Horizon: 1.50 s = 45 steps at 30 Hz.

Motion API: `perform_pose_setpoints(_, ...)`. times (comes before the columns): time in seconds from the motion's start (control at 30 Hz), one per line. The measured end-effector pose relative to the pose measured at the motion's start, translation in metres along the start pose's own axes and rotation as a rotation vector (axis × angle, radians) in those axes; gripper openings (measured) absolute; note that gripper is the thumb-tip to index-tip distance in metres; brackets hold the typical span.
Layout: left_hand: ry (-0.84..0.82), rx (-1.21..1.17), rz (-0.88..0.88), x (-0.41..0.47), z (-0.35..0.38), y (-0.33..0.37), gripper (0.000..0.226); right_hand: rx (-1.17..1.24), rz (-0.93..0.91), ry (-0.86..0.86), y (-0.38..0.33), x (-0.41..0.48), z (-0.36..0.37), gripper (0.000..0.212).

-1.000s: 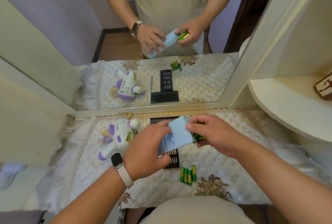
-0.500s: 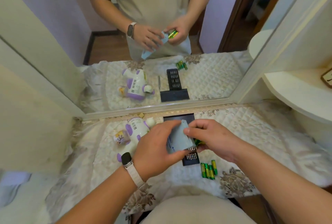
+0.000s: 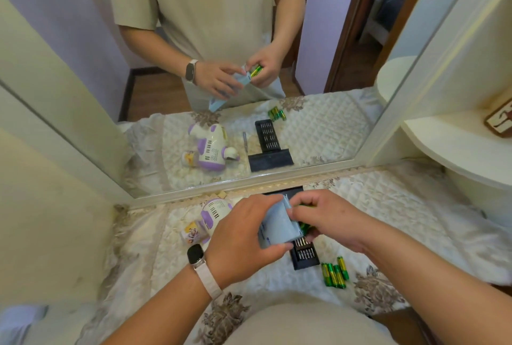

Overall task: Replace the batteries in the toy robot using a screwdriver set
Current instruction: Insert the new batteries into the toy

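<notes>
Quilted cream cloth (image 3: pixel 138 247) is spread over the desk, with a mirror (image 3: pixel 318 128) set along the far edge. At far left, the toy robot (image 3: pixel 214 213) is laid on the cloth, partly hidden by the left hand (image 3: pixel 243 245). A pale blue box (image 3: pixel 278 227) is gripped in that hand's curled fingers; a watch (image 3: pixel 195 254) is worn on the wrist. Green batteries (image 3: pixel 304 229) are pinched by the right hand (image 3: pixel 332 220) at the box's right end. Below both hands, the screwdriver set (image 3: pixel 304 257) is seen lying open. Four loose batteries (image 3: pixel 333 275) are grouped just right of it.
</notes>
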<state>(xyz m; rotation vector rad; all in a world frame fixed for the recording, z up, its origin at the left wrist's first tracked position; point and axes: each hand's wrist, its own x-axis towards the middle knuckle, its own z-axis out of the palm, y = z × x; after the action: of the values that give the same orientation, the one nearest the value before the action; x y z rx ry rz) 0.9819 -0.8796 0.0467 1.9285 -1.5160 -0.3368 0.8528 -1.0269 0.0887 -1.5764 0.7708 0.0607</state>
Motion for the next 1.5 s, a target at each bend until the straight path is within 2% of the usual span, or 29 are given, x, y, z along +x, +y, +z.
perform_pose_setpoints(0.1,-0.004,-0.031,0.019,0.003,0.001,-0.003,0.073,0.096,0.023,0.004,0.000,0.001,-0.004,0.022)
perform_pose_setpoints(0.23,0.001,-0.057,0.046,0.004,0.004,-0.007,0.069,0.259,0.051,-0.053,0.003,0.001,-0.006,0.019)
perform_pose_setpoints(0.37,-0.013,-0.080,0.041,0.006,0.003,-0.007,0.075,0.368,0.091,-0.062,0.004,0.001,-0.002,0.022)
perform_pose_setpoints(0.47,-0.031,-0.077,0.010,0.005,0.004,-0.009,0.078,0.355,0.099,0.000,0.003,0.004,-0.004,0.020)
perform_pose_setpoints(0.63,-0.101,0.019,-0.059,0.001,0.006,-0.016,0.079,0.481,0.052,0.140,-0.008,0.001,-0.019,0.013)
perform_pose_setpoints(0.73,-0.128,0.047,-0.080,0.003,0.006,-0.014,0.075,0.359,-0.018,0.119,-0.022,-0.004,-0.015,0.002)
perform_pose_setpoints(0.87,-0.128,0.045,-0.064,0.006,0.003,-0.006,0.076,0.029,-0.067,0.165,-0.026,-0.003,-0.001,0.019)
perform_pose_setpoints(1.0,-0.096,0.028,-0.084,0.007,0.000,-0.001,0.090,-0.172,-0.078,0.210,-0.016,-0.001,0.000,0.021)
perform_pose_setpoints(1.27,-0.118,0.036,-0.066,0.008,0.006,0.008,0.095,-0.176,-0.117,0.149,-0.014,-0.003,-0.003,0.008)
perform_pose_setpoints(1.4,-0.082,0.010,-0.063,0.007,0.009,0.010,0.092,-0.230,-0.145,0.150,-0.010,-0.003,0.000,0.009)
perform_pose_setpoints(1.5,-0.071,-0.015,-0.077,0.003,0.011,0.009,0.093,-0.269,-0.154,0.169,-0.006,-0.002,0.001,0.021)
